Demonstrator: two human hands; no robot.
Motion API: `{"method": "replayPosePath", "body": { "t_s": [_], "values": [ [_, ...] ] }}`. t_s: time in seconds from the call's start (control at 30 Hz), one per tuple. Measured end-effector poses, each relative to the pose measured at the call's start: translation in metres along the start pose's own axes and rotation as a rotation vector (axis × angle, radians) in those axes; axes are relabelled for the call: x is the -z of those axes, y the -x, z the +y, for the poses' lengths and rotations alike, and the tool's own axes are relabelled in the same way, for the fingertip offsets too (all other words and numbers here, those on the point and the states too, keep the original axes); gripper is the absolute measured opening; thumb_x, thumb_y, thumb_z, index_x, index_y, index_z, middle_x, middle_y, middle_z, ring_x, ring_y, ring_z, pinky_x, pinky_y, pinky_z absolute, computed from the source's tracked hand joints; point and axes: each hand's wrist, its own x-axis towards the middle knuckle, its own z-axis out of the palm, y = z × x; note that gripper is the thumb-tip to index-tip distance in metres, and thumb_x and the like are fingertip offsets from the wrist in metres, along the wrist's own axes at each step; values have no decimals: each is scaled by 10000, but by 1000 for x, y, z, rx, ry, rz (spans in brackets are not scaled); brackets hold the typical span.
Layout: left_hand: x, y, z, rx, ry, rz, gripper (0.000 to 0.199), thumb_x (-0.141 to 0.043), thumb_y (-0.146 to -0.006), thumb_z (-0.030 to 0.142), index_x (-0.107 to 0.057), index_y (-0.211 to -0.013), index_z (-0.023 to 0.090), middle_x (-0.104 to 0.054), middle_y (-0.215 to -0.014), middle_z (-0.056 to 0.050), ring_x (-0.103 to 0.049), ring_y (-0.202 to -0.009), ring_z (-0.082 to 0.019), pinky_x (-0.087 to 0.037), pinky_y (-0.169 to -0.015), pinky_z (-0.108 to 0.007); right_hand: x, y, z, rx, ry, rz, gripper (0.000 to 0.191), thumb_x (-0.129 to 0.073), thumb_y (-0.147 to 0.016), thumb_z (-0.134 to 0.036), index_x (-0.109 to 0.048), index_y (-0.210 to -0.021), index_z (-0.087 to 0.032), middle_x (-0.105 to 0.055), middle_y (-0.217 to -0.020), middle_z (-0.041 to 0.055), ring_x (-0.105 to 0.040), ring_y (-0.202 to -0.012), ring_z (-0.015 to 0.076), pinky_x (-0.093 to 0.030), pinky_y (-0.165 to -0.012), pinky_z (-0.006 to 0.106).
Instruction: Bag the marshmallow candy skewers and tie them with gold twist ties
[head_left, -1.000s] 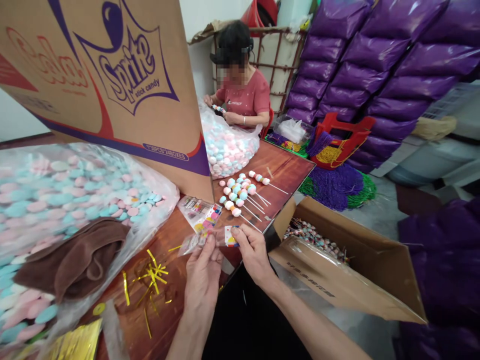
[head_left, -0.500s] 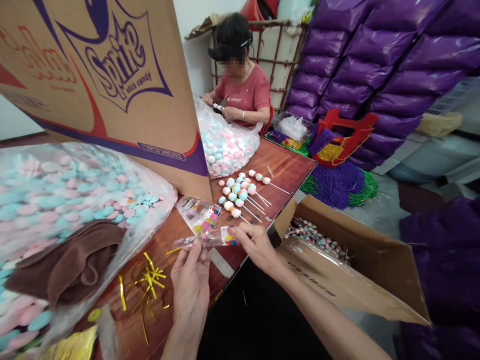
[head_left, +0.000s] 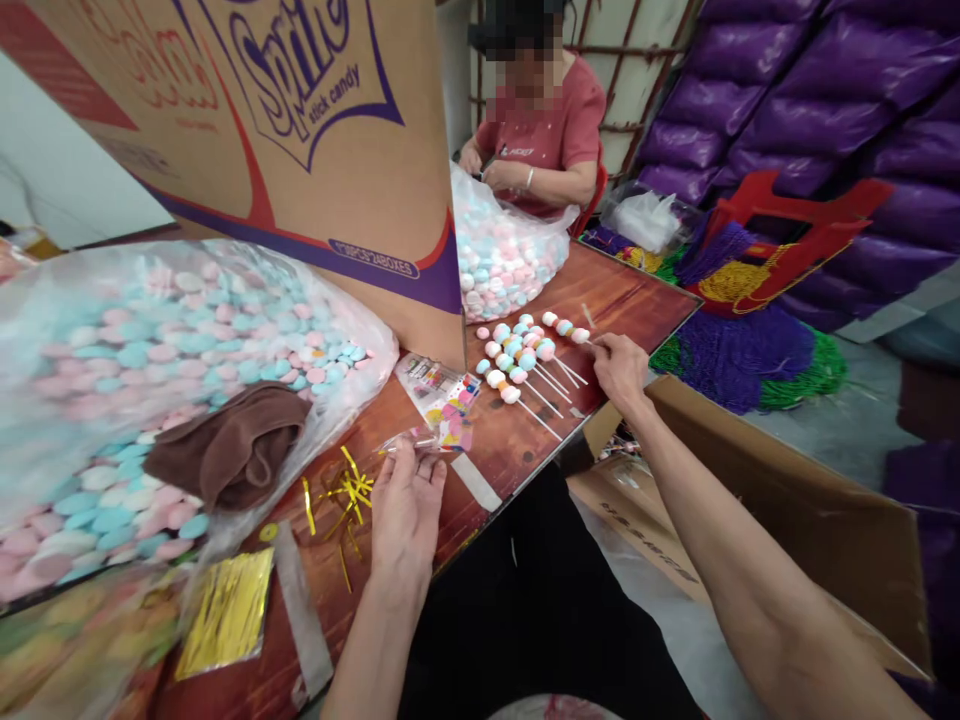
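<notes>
My left hand pinches a clear printed candy bag above the table. Under and just beyond it lie more flat printed bags. Reaching out to the right, my right hand has its fingers closed at the stick of the farthest candy skewer, which lies on the table; the fingers hide most of that stick. Several other skewers of pastel pink, blue and white candies lie in a cluster between my hands, white sticks pointing toward the near edge. One loose pink candy rests beside them.
A tall carton stands behind. Left are a large bag of candies, a brown cloth, gold twist ties. An open box sits right, below the table edge. A co-worker sits across.
My right hand has let go of the bag and moved right and away to the farthest skewer. My left hand still holds the bag. The view has shifted.
</notes>
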Motion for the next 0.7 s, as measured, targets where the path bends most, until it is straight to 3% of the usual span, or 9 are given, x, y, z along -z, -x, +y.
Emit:
{"method": "replayPosePath", "body": {
  "t_s": [0.13, 0.17, 0.37, 0.5, 0.7],
  "values": [
    [7, -2, 5, -88, 2, -28, 199, -779, -767, 316, -660, -853, 182, -696, -798, 5, -623, -716, -94, -435, -723, -246, 21, 38, -5, -1, -336, 263, 228, -540, -845, -275, -732, -842, -152, -689, -810, 92, -591, -737, 213, -439, -715, 341],
    [9, -2, 6, -105, 1, -34, 229, -798, -743, 324, -658, -857, 182, -695, -804, 4, -623, -725, -96, -431, -727, -247, 30, 52, -10, 9, -446, 271, 213, -566, -840, -299, -728, -832, -161, -689, -788, 74, -595, -717, 203, -450, -698, 332],
    [14, -2, 9, -156, 20, -23, 325, -854, -657, 354, -633, -814, 175, -678, -783, 11, -622, -735, -102, -422, -729, -248, 73, 147, -59, 177, -839, 25, 112, -643, -863, -287, -719, -844, -207, -685, -810, 24, -628, -757, 183, -481, -705, 315],
    [17, 2, 11, -156, 23, -33, 315, -840, -676, 355, -641, -844, 179, -695, -818, 2, -635, -748, -104, -433, -745, -248, 79, 176, -77, 312, -838, -20, 87, -624, -893, -227, -703, -856, -225, -682, -826, 28, -635, -764, 180, -475, -686, 316],
    [26, 8, 18, -185, -3, -60, 306, -830, -685, 363, -631, -834, 185, -692, -793, 4, -631, -690, -101, -455, -726, -249, 81, 181, -76, 496, -631, 32, 97, -606, -912, -194, -688, -933, -242, -693, -856, 32, -639, -793, 187, -432, -723, 348]
  ]
}}
